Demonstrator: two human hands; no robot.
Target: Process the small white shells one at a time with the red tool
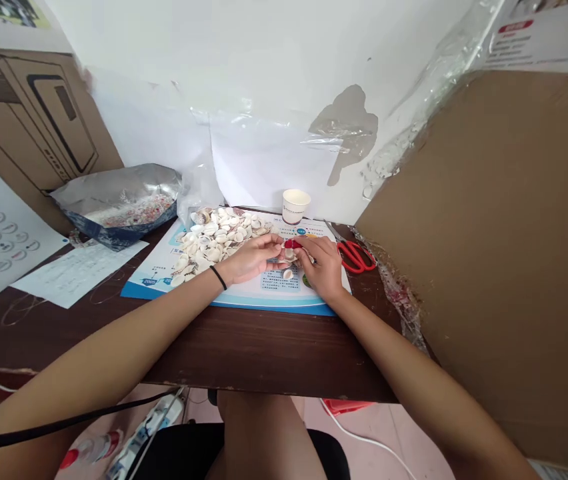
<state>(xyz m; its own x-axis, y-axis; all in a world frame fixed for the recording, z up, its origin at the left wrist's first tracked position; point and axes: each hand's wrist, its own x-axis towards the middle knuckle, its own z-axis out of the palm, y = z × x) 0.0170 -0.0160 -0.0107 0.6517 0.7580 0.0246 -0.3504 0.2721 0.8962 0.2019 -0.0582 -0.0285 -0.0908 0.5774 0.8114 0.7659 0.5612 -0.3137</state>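
Just 2 hands (251, 259) (323, 267) at 1 seashell heap (211, 237)

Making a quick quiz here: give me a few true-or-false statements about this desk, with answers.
1. Pale shells lie heaped on a printed blue-and-white sheet. True.
2. The left hand wears a black band at the wrist. True.
3. The red-handled scissors are in the right hand. False: they lie on the desk beside the sheet, apart from that hand.
4. The silver bag sits on the floor. False: it lies on the desk, left of the shells.
5. A small red object sits between the two hands. True.
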